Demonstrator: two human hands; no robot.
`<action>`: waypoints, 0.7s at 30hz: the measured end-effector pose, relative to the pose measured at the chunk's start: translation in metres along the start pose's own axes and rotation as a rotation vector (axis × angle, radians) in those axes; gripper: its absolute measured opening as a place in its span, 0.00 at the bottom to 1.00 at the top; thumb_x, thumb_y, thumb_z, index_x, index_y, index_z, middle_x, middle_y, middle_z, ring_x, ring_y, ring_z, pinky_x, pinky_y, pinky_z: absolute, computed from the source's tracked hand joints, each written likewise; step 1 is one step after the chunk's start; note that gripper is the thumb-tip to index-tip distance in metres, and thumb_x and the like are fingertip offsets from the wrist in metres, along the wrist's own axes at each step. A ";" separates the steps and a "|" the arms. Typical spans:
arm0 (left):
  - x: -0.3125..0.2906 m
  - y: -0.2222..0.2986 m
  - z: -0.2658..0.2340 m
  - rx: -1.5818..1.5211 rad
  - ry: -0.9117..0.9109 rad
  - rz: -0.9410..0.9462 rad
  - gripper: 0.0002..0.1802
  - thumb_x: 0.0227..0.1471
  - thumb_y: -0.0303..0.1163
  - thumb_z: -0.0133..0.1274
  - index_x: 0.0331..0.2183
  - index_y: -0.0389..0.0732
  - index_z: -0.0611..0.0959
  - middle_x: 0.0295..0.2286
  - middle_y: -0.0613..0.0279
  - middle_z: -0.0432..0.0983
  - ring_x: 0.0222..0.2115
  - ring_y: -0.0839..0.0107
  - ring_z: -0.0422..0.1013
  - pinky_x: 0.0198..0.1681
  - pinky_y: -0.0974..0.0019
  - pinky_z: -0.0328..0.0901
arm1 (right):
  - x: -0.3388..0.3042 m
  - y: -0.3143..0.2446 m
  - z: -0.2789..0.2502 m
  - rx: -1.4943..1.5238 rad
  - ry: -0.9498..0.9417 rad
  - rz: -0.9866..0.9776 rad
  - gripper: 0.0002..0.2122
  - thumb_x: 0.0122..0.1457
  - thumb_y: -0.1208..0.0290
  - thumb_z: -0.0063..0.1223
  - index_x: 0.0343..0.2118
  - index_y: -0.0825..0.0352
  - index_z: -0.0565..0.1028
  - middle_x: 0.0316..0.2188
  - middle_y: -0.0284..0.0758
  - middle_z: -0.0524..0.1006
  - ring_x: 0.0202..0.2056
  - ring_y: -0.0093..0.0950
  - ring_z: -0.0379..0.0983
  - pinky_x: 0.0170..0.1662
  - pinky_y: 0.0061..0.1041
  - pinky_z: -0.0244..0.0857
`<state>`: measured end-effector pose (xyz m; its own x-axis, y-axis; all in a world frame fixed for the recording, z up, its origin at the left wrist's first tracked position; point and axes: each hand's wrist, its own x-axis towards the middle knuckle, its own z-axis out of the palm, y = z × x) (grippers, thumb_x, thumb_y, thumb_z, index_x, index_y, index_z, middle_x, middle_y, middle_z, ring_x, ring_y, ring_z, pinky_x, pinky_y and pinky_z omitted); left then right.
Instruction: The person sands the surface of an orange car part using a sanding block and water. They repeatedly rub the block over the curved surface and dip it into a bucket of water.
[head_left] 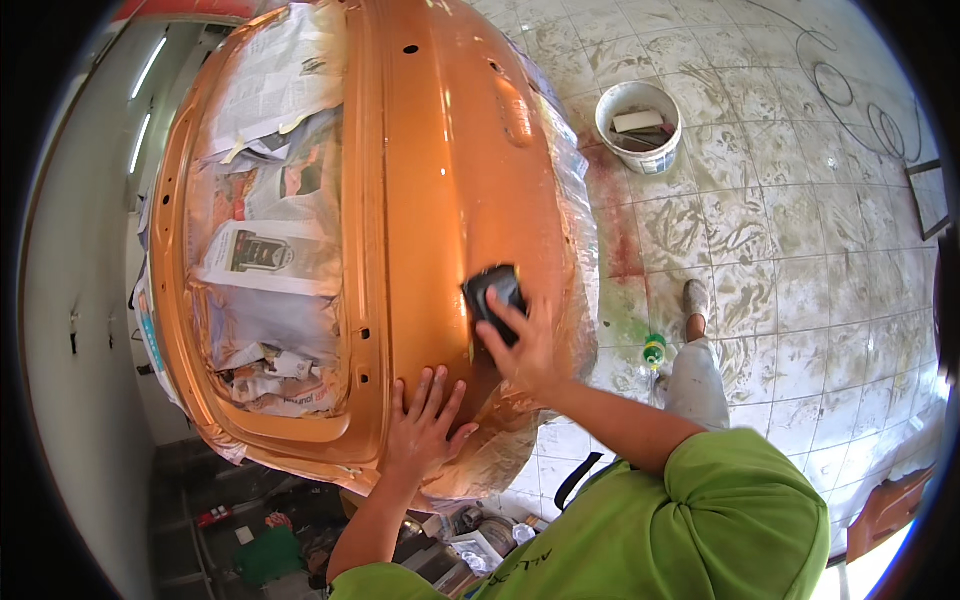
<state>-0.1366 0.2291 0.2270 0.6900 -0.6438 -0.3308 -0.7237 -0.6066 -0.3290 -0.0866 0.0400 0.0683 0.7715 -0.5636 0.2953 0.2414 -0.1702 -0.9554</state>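
Black block (498, 277) on orange panel (415, 210)

On my feed the right hand (524, 348) clasps the block just right of centre. It looks light and fairly firm; I'd hold its side edges. Lower centre, the left hand (424, 425) lies flat, fingers spread.

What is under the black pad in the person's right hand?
Orange panel shows beside the black pad; the patch directly beneath is covered by the pad and right hand, so it cannot be seen.
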 end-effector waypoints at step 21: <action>-0.015 -0.003 0.022 0.108 0.037 -0.006 0.38 0.60 0.62 0.53 0.65 0.54 0.77 0.68 0.47 0.63 0.72 0.48 0.53 0.71 0.29 0.42 | 0.012 0.075 -0.023 -0.012 -0.313 -0.212 0.16 0.61 0.65 0.61 0.51 0.43 0.85 0.65 0.48 0.69 0.55 0.53 0.70 0.57 0.56 0.62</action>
<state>-0.1447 0.2505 0.2134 0.6921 -0.6581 -0.2965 -0.7128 -0.5582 -0.4248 -0.0725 0.0018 0.0004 0.8484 -0.2407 0.4715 0.4092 -0.2668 -0.8726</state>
